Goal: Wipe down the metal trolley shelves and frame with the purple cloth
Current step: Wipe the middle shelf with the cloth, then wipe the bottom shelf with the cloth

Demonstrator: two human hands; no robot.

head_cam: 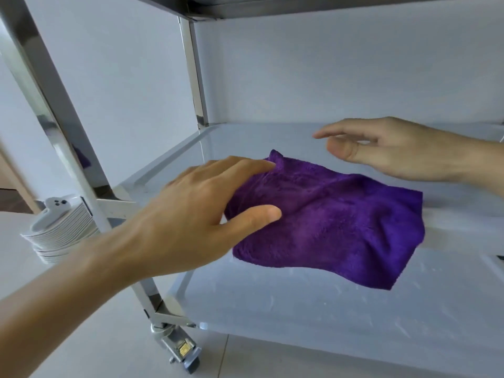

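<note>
The purple cloth (327,219) lies spread on the trolley's middle shelf (240,137), its near edge hanging over the shelf front. My left hand (196,203) comes in from the lower left and holds the cloth's left edge, fingers on top near the far corner and thumb pressed on the near side. My right hand (387,148) hovers just behind the cloth's far edge, fingers apart and holding nothing. The lower shelf (300,309) shows pale smears and specks.
The shiny front-left frame post (68,148) slants past my left forearm, and a back post (195,77) stands at the shelf's far left corner. The top shelf's underside (272,6) is overhead. A stack of white plates (57,233) sits outside on the left. A caster (180,350) rests on the tiled floor.
</note>
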